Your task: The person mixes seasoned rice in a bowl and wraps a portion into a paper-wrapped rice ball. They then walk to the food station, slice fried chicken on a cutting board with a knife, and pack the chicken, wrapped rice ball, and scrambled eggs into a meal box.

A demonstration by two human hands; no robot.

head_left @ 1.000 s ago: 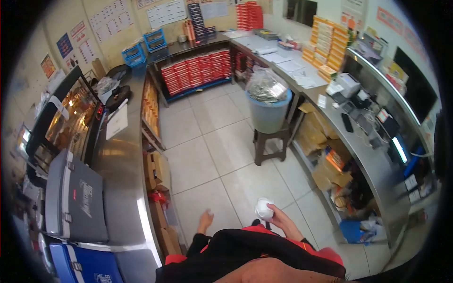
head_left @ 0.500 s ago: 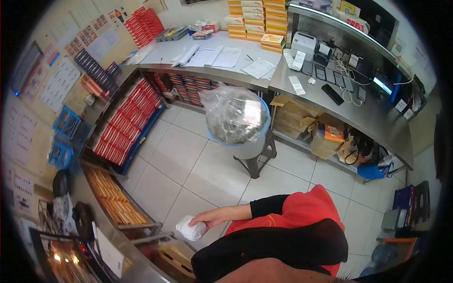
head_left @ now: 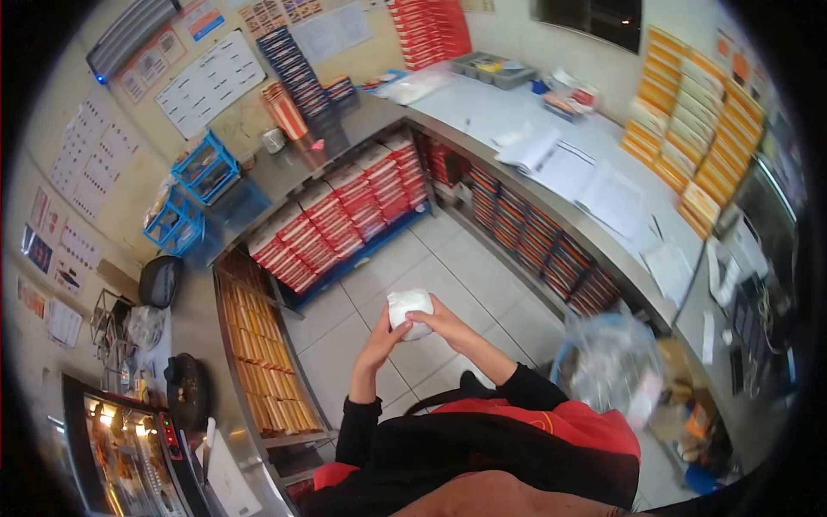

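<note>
Cupping a white wrapped bundle between them, the left hand and right hand curl partly closed around its sides, above the tiled floor; beyond, red-and-white boxes stand stacked beneath a steel counter.

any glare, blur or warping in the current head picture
Head view: fisheye warping, with black, rounded corners; head view again: bright warm glare inside the glass case at lower left; also head view: the white bundle is bright with little surface detail, and the clear bag looks hazy.
</note>
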